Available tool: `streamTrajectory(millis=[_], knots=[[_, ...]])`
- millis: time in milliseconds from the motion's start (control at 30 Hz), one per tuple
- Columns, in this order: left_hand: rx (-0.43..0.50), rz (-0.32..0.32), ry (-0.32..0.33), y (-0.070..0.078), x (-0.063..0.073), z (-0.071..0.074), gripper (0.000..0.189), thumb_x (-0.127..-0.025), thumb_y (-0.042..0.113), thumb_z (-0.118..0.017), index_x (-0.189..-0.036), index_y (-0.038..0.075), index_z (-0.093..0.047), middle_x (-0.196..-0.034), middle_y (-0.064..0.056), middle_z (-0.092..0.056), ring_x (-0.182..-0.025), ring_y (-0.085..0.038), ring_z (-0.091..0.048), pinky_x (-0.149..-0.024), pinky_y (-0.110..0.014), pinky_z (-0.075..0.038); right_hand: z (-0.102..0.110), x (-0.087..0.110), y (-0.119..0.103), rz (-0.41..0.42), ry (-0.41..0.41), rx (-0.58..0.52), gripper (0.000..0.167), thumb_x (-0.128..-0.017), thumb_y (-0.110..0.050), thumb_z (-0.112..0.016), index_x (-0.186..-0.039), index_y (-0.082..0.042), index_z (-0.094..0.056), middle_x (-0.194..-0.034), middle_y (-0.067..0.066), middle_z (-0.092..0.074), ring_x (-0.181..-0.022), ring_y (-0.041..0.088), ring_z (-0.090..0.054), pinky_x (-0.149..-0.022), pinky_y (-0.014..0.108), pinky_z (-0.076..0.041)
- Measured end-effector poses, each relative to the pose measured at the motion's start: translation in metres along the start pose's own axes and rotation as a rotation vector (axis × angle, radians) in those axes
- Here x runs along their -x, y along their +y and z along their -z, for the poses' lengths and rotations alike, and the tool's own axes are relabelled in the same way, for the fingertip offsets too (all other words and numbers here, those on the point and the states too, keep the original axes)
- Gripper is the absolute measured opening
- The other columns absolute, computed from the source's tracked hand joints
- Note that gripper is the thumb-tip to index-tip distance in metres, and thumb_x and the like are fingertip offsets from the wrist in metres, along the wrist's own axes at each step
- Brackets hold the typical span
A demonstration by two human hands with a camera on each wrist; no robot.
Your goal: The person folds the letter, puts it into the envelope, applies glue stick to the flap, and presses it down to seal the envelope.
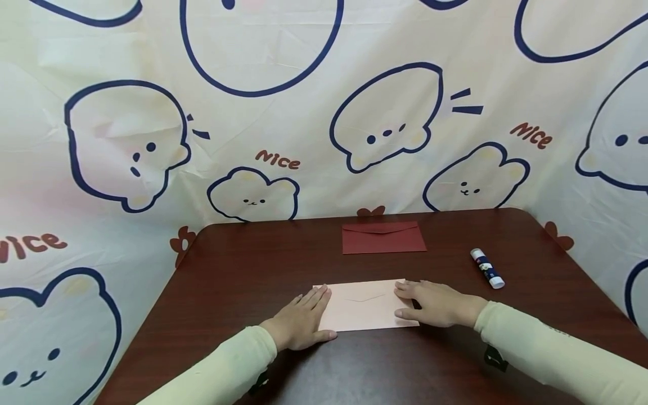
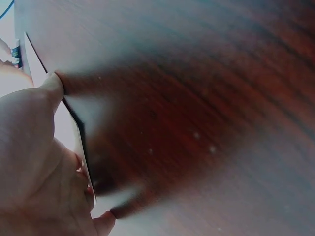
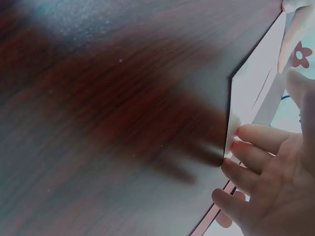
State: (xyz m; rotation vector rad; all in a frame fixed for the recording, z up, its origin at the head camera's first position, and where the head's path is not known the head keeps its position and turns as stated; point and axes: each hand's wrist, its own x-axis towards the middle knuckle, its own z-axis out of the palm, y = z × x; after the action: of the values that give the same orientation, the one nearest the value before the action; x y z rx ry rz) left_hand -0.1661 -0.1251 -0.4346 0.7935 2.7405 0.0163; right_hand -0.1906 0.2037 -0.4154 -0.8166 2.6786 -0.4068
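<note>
A pale pink envelope lies flat on the dark brown table, its flap line facing up. My left hand rests at its left end, straight fingers along the edge and thumb at the near corner. At the opposite end my right hand touches the paper with extended fingertips, thumb spread toward the near edge. The left wrist view shows the left thumb over the envelope's edge. In the right wrist view, fingertips meet the end of the envelope.
A dark red envelope lies farther back, flap side up. To the right is a glue stick with a white cap and navy label. Patterned cloth hangs behind and beside the table.
</note>
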Motion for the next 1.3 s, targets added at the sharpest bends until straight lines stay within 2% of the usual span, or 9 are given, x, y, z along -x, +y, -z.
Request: streamTrajectory(millis=[267, 367, 567, 733, 867, 1033, 1133, 1300], knots=[[-0.046, 0.003, 0.004, 0.0, -0.001, -0.002, 0.088, -0.099, 0.065, -0.044, -0.162, 0.009, -0.018, -0.171, -0.007, -0.017, -0.158, -0.025, -0.02, -0.122, -0.052, -0.03, -0.004, -0.001, 0.0, -0.025, 0.015, 0.017, 0.075, -0.092, -0.059, -0.063, -0.146, -0.008, -0.053, -0.156, 0.012, -0.048, -0.145, 0.035, -0.045, -0.113, 0.059, -0.04], [-0.046, -0.003, 0.011, 0.002, -0.001, 0.002, 0.088, -0.098, 0.065, -0.046, -0.161, 0.009, -0.021, -0.17, -0.008, -0.02, -0.157, -0.026, -0.024, -0.12, -0.054, -0.034, -0.004, -0.001, 0.001, -0.008, 0.036, 0.011, 0.073, -0.093, -0.058, -0.063, -0.145, -0.006, -0.055, -0.154, 0.013, -0.05, -0.143, 0.035, -0.047, -0.112, 0.058, -0.041], [-0.067, -0.021, 0.065, 0.001, -0.003, 0.004, 0.09, -0.096, 0.067, -0.049, -0.159, 0.008, -0.026, -0.168, -0.011, -0.026, -0.154, -0.028, -0.03, -0.117, -0.052, -0.038, -0.003, -0.003, 0.004, 0.033, 0.075, -0.027, 0.069, -0.095, -0.055, -0.063, -0.14, -0.002, -0.058, -0.149, 0.018, -0.054, -0.139, 0.037, -0.052, -0.11, 0.058, -0.043], [-0.015, -0.038, 0.082, 0.0, -0.004, 0.004, 0.092, -0.095, 0.063, -0.056, -0.158, 0.003, -0.027, -0.165, -0.016, -0.029, -0.152, -0.033, -0.033, -0.116, -0.053, -0.039, -0.004, -0.006, 0.008, 0.04, 0.084, -0.094, 0.066, -0.097, -0.053, -0.06, -0.142, -0.004, -0.055, -0.142, 0.014, -0.06, -0.128, 0.03, -0.059, -0.108, 0.056, -0.046], [0.013, -0.041, 0.1, 0.001, -0.003, 0.005, 0.092, -0.094, 0.058, -0.061, -0.158, 0.001, -0.026, -0.165, -0.018, -0.029, -0.151, -0.035, -0.033, -0.116, -0.053, -0.038, -0.005, -0.004, 0.009, 0.042, 0.082, -0.115, 0.068, -0.098, -0.053, -0.059, -0.147, -0.007, -0.05, -0.147, 0.011, -0.056, -0.134, 0.03, -0.056, -0.111, 0.056, -0.044], [-0.01, -0.031, 0.145, 0.007, 0.002, 0.008, 0.088, -0.092, 0.055, -0.066, -0.157, 0.005, -0.031, -0.164, -0.017, -0.032, -0.15, -0.035, -0.036, -0.115, -0.053, -0.04, -0.003, 0.004, 0.001, 0.046, 0.092, -0.08, 0.071, -0.097, -0.055, -0.06, -0.149, -0.008, -0.049, -0.153, 0.015, -0.05, -0.141, 0.036, -0.049, -0.111, 0.06, -0.042], [-0.012, -0.042, 0.17, 0.013, 0.008, 0.011, 0.083, -0.094, 0.052, -0.065, -0.155, 0.006, -0.034, -0.162, -0.017, -0.035, -0.149, -0.034, -0.038, -0.113, -0.053, -0.042, -0.003, 0.01, -0.006, 0.046, 0.076, -0.044, 0.071, -0.096, -0.059, -0.057, -0.149, -0.011, -0.05, -0.155, 0.014, -0.048, -0.143, 0.035, -0.047, -0.111, 0.06, -0.042], [0.026, -0.063, 0.163, 0.026, 0.017, 0.012, 0.077, -0.097, 0.052, -0.061, -0.153, 0.007, -0.037, -0.161, -0.016, -0.038, -0.147, -0.035, -0.04, -0.112, -0.054, -0.042, -0.007, 0.021, -0.016, 0.082, 0.046, 0.031, 0.069, -0.097, -0.06, -0.054, -0.148, -0.013, -0.052, -0.156, 0.013, -0.047, -0.144, 0.034, -0.045, -0.11, 0.058, -0.043]])
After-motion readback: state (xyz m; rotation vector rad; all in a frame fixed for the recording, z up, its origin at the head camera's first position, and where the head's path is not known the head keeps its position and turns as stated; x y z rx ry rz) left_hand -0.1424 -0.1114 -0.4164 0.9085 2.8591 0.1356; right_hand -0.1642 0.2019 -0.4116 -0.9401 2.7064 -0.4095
